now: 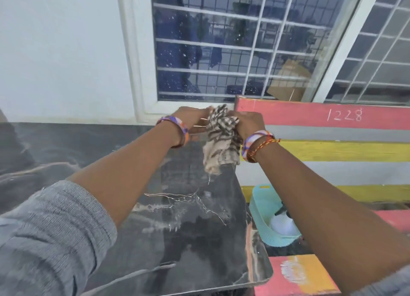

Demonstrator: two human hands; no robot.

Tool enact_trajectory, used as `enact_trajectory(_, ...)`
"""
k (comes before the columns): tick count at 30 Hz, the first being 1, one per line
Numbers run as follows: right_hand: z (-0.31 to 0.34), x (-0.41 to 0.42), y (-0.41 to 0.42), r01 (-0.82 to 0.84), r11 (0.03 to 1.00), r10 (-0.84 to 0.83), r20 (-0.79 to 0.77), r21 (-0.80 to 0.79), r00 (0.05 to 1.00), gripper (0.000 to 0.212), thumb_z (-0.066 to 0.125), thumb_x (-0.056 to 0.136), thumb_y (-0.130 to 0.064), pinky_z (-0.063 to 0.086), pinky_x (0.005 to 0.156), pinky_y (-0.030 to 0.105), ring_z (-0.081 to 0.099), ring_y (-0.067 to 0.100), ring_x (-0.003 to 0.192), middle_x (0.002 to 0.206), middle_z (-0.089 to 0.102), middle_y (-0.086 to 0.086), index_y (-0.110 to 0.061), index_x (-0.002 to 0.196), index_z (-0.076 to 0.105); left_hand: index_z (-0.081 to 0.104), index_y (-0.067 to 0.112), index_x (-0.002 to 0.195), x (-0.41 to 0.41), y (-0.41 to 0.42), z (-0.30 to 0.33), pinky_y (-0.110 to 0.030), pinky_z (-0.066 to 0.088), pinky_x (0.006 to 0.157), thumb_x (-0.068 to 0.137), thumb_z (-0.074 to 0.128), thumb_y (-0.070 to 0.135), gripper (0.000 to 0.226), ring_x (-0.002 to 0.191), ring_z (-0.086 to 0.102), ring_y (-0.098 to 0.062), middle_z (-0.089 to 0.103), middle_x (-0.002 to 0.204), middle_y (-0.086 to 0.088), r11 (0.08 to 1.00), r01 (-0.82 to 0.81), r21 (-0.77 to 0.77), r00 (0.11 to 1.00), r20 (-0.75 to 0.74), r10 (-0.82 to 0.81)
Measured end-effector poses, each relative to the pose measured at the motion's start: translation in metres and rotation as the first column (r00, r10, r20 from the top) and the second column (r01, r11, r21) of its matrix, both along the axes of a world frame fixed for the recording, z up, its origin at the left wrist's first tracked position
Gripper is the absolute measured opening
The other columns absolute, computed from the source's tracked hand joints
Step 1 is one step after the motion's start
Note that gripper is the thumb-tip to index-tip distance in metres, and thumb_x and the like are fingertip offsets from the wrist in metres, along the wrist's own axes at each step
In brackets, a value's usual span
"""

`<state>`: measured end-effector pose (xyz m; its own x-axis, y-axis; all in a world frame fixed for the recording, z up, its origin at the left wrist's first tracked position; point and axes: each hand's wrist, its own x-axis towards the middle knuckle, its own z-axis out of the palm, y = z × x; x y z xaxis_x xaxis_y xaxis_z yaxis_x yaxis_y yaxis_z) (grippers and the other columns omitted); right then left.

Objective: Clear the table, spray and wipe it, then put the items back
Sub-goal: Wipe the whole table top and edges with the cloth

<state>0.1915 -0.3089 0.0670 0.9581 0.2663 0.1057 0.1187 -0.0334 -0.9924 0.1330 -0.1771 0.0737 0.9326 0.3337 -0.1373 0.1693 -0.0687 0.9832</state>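
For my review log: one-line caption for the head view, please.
Both hands, left hand and right hand, bunch a striped cloth above the wet dark table.

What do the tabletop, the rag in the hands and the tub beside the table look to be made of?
Tabletop: likely polished dark stone, marble-like, with pale veins and a glossy wet sheen.
Rag: woven fabric, beige with dark stripes, frayed threads hanging at its edge.
Tub: probably moulded plastic, smooth matte turquoise, with a rounded rim.
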Motion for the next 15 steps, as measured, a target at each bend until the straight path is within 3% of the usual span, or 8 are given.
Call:
enact_trajectory(3,0.013,-0.010,0.007,-0.076,0.983,0.097,0.119,-0.167,0.988,0.030,0.066,0.081,-0.022,0.042,0.062,0.029,0.053,0.019,0.061,0.058,0.059,0.009,-0.012,0.053,0.062,0.065,0.010,0.099,-0.009,-0.003,0.011,-0.034,0.059,0.074,0.078,0.065,0.044,0.040,0.089,0.067,-0.021,0.070,0.098,-0.007,0.994,0.011,-0.110,0.999,-0.028,-0.015)
enact_trajectory(6,0.026,-0.013,0.006,-0.167,0.953,0.207,0.145,-0.252,0.967,0.017,0.064,0.084,-0.021,0.046,0.054,0.016,0.058,0.011,0.055,0.066,0.063,0.006,-0.007,0.076,0.069,0.058,-0.001,0.115,-0.013,0.000,0.017,-0.030,0.057,0.079,0.079,0.068,0.025,0.045,0.095,0.065,-0.022,0.067,0.113,-0.014,0.989,0.057,-0.137,0.998,0.027,-0.054)
enact_trajectory(8,0.033,-0.006,0.002,-0.181,0.952,0.213,0.111,-0.249,0.971,0.012,0.067,0.082,-0.022,0.050,0.060,0.014,0.062,0.007,0.061,0.077,0.066,0.006,-0.011,0.083,0.069,0.058,-0.003,0.112,-0.015,0.003,0.019,-0.031,0.053,0.088,0.081,0.066,0.014,0.037,0.094,0.064,-0.021,0.066,0.111,-0.015,0.982,0.083,-0.167,0.996,0.033,-0.078)
enact_trajectory(10,0.039,-0.002,-0.001,-0.162,0.955,0.185,0.075,-0.249,0.980,0.015,0.071,0.079,-0.024,0.052,0.076,0.028,0.063,0.018,0.081,0.091,0.067,0.010,-0.011,0.084,0.070,0.057,-0.005,0.110,-0.012,0.007,0.021,-0.037,0.050,0.095,0.077,0.069,0.008,0.037,0.098,0.063,-0.022,0.065,0.109,-0.016,0.988,0.032,-0.150,0.999,0.033,-0.027)
enact_trajectory(11,0.041,-0.001,-0.003,-0.134,0.961,0.153,0.061,-0.244,0.986,0.015,0.072,0.077,-0.023,0.051,0.073,0.028,0.061,0.021,0.082,0.091,0.067,0.011,-0.010,0.083,0.070,0.057,-0.006,0.111,-0.012,0.008,0.025,-0.040,0.049,0.098,0.074,0.072,0.007,0.043,0.102,0.063,-0.023,0.066,0.110,-0.016,0.993,0.022,-0.118,1.000,0.019,-0.020)
enact_trajectory(13,0.045,-0.001,-0.006,-0.080,0.972,0.094,0.054,-0.221,0.994,0.011,0.071,0.077,-0.018,0.046,0.054,0.020,0.056,0.019,0.066,0.076,0.062,0.010,-0.008,0.077,0.066,0.061,0.003,0.092,-0.009,0.009,0.032,-0.026,0.056,0.084,0.079,0.066,0.007,0.014,0.086,0.066,-0.012,0.071,0.086,-0.006,1.000,-0.009,0.014,1.000,0.014,0.009)
enact_trajectory(14,0.047,0.001,-0.008,-0.035,0.972,0.051,0.064,-0.232,0.997,0.013,0.069,0.078,-0.017,0.041,0.051,0.022,0.051,0.019,0.062,0.072,0.058,0.010,-0.008,0.071,0.063,0.058,0.013,0.079,-0.008,0.010,0.036,-0.017,0.056,0.070,0.087,0.058,0.008,0.009,0.075,0.064,-0.008,0.068,0.074,0.001,0.993,-0.032,0.115,0.999,0.004,0.032)
enact_trajectory(15,0.048,0.002,-0.011,0.011,0.971,0.007,0.072,-0.237,0.997,0.016,0.068,0.078,-0.018,0.039,0.053,0.024,0.049,0.020,0.062,0.072,0.056,0.009,-0.009,0.067,0.059,0.052,0.020,0.071,-0.010,0.010,0.041,-0.016,0.055,0.066,0.090,0.051,0.010,0.022,0.075,0.061,-0.010,0.063,0.074,0.002,0.971,-0.060,0.230,0.998,0.001,0.062)
